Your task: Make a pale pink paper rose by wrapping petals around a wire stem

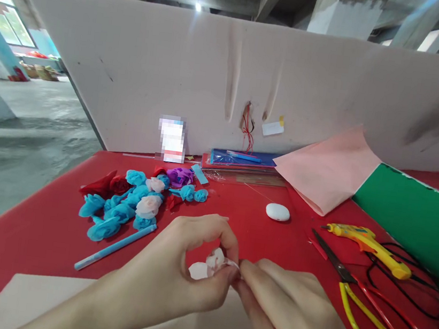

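- Left hand (173, 266) — thumb and forefinger curl shut around a small pale pink bud (210, 263) of crepe paper, held low over the table (40, 232), just in front of the body.
- Right hand (289, 308) — fingertips closed on the bud's right edge, pinching a thin loose bit of paper there; the two hands meet at the bud.
- Step in hand, as I judge it: the paper is being wound or pinched into a rolled flower, and it is partly formed.
- A further turn would call for the left pinch to stay firm while the right draws the paper snug, since thin crepe tears if pulled hard.
- Up left lies a heap of flowers (133, 202), mostly blue, with a blue pen (115, 247) beside it.
- To the right, well apart from the hands: scissors (370, 308) and a yellow glue gun (370, 248) with its black cord.
- Further back lie a white oval thing (277, 211), a pink sheet (326, 170) and a green sheet (418, 217).
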A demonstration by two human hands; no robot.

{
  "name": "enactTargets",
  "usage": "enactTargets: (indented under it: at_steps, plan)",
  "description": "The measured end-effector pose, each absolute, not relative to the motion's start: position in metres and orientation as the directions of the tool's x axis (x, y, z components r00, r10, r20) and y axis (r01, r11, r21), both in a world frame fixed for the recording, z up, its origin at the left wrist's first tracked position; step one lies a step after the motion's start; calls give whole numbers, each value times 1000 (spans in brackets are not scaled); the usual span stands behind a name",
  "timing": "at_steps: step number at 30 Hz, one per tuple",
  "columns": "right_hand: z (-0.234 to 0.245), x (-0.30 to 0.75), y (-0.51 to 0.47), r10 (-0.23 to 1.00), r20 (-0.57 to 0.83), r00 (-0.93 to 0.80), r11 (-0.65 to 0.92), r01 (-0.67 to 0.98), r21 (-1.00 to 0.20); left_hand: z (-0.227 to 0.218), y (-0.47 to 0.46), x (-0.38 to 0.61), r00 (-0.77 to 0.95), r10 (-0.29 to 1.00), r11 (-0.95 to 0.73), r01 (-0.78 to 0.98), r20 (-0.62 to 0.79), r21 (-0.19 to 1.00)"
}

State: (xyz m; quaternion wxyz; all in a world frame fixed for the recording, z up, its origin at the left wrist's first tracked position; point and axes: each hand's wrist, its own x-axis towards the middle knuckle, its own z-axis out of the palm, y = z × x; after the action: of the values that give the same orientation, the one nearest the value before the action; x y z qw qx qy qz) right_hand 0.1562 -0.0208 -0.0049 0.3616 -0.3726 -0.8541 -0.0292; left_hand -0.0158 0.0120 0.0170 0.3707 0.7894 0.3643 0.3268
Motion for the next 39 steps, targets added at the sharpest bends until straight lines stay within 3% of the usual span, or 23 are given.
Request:
enactTargets:
  at_steps: [6,16,19,24,27,35,37,39]
  plan:
    - [-2,159,-21,665,575,-477,706,652,-275,22,14,-20,595,744,-550,286,304,785]
    - [-2,158,-17,650,585,-485,725,628,-284,23,14,-19,612,709,-606,274,350,747]
    - [-2,158,-18,615,601,-510,730,657,-188,20,15,-17,586,736,-587,299,341,753]
    - [-7,157,-18,489,645,-587,697,708,115,15,12,-11,467,851,-457,429,242,779]
    - [-10,155,-16,441,675,-591,690,704,166,15,10,-9,419,875,-439,480,242,760]
    - [-17,153,-14,524,591,-613,707,700,99,20,12,-12,436,865,-474,551,248,687]
    - [-16,156,-12,588,558,-586,720,694,-30,21,13,-13,466,844,-509,537,266,673]
    - [-12,159,-9,694,481,-535,697,668,-262,22,13,-14,484,821,-548,514,304,660]
